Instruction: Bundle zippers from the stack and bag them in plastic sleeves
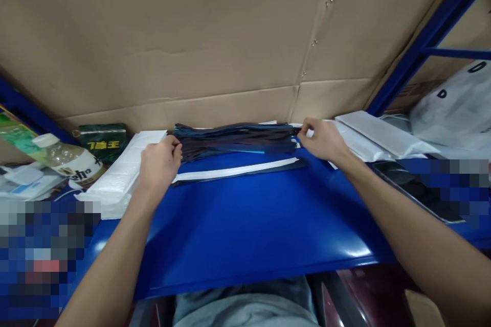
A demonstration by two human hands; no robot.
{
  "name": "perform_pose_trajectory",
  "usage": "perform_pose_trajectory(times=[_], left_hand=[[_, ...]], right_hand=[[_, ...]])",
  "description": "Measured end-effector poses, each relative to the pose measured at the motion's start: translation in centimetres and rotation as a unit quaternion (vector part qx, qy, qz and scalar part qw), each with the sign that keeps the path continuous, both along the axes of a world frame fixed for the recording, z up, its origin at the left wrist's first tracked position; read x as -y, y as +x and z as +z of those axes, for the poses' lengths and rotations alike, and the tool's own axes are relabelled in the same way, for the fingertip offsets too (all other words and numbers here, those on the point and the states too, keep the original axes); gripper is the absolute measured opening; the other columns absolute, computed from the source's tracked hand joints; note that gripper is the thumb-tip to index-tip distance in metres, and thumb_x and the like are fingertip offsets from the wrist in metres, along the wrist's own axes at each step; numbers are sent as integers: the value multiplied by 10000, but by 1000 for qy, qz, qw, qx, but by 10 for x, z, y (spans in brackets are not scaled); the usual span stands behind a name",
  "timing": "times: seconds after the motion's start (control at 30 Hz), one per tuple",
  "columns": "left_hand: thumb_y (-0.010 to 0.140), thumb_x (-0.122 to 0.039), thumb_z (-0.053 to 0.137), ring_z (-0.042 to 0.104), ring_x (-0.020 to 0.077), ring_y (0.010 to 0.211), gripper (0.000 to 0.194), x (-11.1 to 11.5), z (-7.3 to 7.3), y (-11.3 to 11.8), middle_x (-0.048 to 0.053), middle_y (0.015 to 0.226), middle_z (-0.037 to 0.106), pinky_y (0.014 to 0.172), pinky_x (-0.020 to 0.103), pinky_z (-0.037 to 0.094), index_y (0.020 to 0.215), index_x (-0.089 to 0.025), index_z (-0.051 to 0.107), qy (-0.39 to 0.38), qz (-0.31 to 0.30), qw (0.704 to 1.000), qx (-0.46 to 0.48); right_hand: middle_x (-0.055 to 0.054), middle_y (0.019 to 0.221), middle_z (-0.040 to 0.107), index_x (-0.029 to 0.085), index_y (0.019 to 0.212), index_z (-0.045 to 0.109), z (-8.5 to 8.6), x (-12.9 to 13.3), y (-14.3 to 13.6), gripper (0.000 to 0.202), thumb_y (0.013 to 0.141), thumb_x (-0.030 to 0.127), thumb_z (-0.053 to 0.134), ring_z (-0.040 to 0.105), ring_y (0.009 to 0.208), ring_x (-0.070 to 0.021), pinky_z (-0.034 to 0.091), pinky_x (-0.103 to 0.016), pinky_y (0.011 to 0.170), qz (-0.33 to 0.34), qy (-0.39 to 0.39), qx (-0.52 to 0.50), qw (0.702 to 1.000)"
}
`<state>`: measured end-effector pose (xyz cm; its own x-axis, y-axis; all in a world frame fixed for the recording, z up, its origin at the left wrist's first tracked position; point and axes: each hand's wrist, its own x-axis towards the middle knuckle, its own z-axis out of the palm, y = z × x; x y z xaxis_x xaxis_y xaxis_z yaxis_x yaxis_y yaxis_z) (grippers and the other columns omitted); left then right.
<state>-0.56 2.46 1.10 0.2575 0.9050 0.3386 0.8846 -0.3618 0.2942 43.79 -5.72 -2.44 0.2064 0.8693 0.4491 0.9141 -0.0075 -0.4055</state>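
A pile of long, thin dark strips (233, 138) lies along the back of the blue table. At its left end is my left hand (163, 156), fingers curled and pressed together; what they hold, if anything, is hidden. My right hand (322, 138) pinches the end of a dark strip at the pile's right end, thumb and forefinger together. In front of the pile, a white strip (238, 169) lies lengthwise on another dark strip, apart from both hands.
White padded packs (118, 173) lie on the left, beside a drink bottle (71, 158) and a dark green pouch (103, 143). Flat white packs (383, 135) and a white plastic bag (456, 102) are on the right. Cardboard (199, 36) walls the back of the blue table (245, 225).
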Motion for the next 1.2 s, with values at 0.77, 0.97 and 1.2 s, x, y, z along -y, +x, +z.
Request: perform_pose_trajectory(times=[0.77,0.97,1.2], left_hand=[[1068,-350,548,729,206,829,217,69,-34,85,33,978,781,686,322,485,1053,-240,735,34,-248,967,-40],[999,-325,600,679,166,717,152,74,-34,90,-12,826,752,662,297,466,933,-249,715,20,-225,973,36],[908,-342,609,675,231,717,136,54,-1,61,18,827,755,618,331,408,855,-261,705,65,-36,994,-78]], right_hand=[[24,974,823,274,1058,602,-7,42,-133,96,979,243,647,806,941,-214,579,-314,843,308,-39,-181,933],[24,945,822,268,1075,612,-2,42,-134,85,992,251,625,798,887,-205,550,-309,806,312,-29,-147,938],[8,873,814,259,1088,681,14,33,-92,135,966,301,640,736,695,-188,517,-296,658,243,-91,-141,955]])
